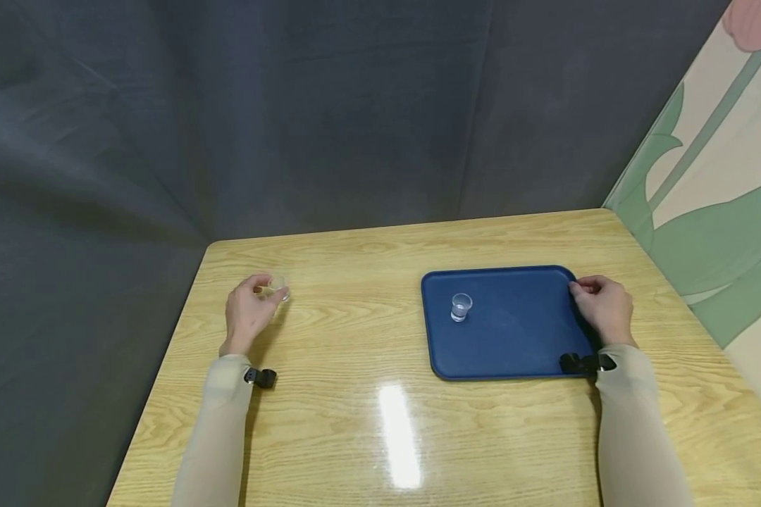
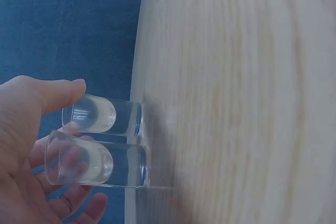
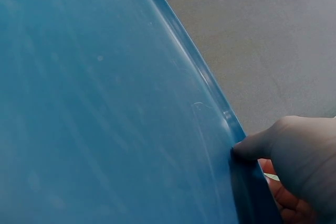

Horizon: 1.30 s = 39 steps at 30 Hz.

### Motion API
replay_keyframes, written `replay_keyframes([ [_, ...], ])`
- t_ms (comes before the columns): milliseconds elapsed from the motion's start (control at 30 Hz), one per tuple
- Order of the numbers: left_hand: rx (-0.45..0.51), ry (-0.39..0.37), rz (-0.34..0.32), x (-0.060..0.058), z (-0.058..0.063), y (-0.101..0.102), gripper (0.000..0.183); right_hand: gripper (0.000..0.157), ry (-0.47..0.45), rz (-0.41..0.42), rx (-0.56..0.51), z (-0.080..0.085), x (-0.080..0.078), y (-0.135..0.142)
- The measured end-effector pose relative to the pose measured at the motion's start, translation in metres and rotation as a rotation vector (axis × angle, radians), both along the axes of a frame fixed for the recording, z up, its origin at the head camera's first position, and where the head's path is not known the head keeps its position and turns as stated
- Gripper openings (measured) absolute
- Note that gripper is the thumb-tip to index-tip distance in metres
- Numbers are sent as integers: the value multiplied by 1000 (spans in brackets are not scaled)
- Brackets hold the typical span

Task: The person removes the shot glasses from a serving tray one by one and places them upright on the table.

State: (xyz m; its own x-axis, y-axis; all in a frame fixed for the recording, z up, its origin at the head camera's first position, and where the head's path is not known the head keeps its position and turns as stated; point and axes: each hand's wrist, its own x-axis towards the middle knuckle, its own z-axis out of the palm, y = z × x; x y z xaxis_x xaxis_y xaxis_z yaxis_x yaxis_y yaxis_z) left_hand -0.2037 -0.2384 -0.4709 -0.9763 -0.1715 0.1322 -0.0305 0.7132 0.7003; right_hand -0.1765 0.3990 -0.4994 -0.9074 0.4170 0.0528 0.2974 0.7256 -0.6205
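Observation:
At the left side of the table, my left hand (image 1: 249, 313) pinches a clear shot glass (image 2: 102, 115) between thumb and fingers near its rim. Right beside it stands a second clear shot glass (image 2: 100, 162), overlapping the curled fingers in the left wrist view. My right hand (image 1: 605, 308) grips the right edge of a blue tray (image 1: 520, 345), thumb on top of the rim (image 3: 202, 77) and fingers below. Another clear shot glass (image 1: 461, 307) stands upright on the left part of that tray.
The wooden table (image 1: 330, 352) carries tray and glasses. A dark curtain (image 1: 355, 120) hangs along its back and left side. To the right is a wall with a painted flower (image 1: 723, 232). Black wrist cameras (image 1: 263, 378) sit on both sleeves.

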Motion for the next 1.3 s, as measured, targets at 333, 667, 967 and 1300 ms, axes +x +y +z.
replay_keyframes([
  [333, -12, -22, -19, -1, 0, -2, 53, 41, -8, -2, -3, 1, -1, 0],
  [667, 0, 107, -23, 2, 18, 10, 44, 40, 5, -6, 5, 2, 0, -2],
  [967, 78, 140, -157, 11, 38, 57, 37, 41, -17, -9, -6, 1, 0, 0],
  [1300, 94, 90, -353, 16, 48, 113, 33, 40, -10, -9, 1, 2, 0, -1],
])
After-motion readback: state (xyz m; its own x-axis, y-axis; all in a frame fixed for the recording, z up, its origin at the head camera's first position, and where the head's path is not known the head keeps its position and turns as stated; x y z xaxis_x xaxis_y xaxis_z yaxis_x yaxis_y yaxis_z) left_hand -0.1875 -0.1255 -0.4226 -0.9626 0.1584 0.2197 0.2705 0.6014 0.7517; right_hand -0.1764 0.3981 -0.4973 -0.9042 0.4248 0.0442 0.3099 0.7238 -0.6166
